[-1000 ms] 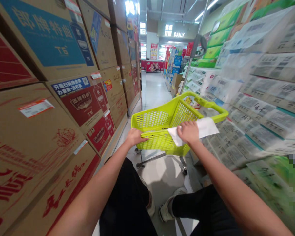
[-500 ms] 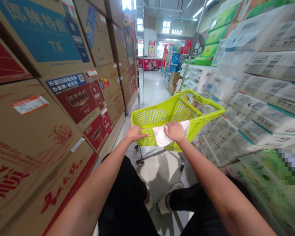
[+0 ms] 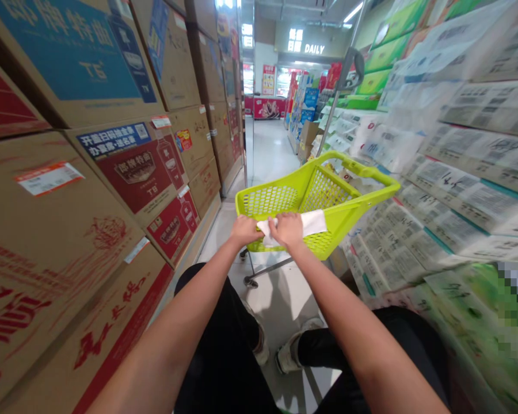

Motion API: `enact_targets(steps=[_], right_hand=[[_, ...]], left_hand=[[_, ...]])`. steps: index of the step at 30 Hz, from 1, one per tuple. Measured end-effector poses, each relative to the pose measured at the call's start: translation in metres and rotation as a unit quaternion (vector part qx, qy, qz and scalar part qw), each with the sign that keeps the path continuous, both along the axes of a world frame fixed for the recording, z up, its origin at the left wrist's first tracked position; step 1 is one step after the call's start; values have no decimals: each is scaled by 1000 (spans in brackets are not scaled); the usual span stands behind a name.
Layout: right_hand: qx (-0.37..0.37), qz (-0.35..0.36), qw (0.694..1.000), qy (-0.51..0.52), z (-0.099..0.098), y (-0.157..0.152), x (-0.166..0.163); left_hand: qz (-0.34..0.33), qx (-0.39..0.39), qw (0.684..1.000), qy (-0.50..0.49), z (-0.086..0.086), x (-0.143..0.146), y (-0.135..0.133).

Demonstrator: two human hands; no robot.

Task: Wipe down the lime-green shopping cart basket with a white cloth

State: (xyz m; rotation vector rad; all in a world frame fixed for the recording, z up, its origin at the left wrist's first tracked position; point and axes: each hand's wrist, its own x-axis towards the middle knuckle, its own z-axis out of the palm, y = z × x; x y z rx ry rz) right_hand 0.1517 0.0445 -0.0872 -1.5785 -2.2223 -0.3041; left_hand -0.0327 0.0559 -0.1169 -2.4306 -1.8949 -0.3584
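A lime-green plastic shopping cart stands in front of me, its push handle off to the right. My left hand is closed around the rim at the cart's left corner. Beside it, my right hand grips a white cloth against the near rim. The cloth lies folded over that rim and sticks out on both sides of the right hand. Both hands are almost touching. Inside the basket, the slotted far wall shows, along with a raised flap near the handle.
Stacked cardboard cartons wall the left side closely. Packs of tissue paper are piled along the right. A grey pole rises behind the cart. The aisle floor runs on to a red counter. My shoes are below.
My right hand has slid left along the near rim with the white cloth, coming up close to my left hand. The left hand keeps its hold on the corner.
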Motion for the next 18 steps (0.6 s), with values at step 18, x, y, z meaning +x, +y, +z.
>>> enact_targets(steps=[18], right_hand=[[154, -52, 977, -141, 46, 47, 189]], left_hand=[[-39, -1, 999, 36, 5, -59, 14]])
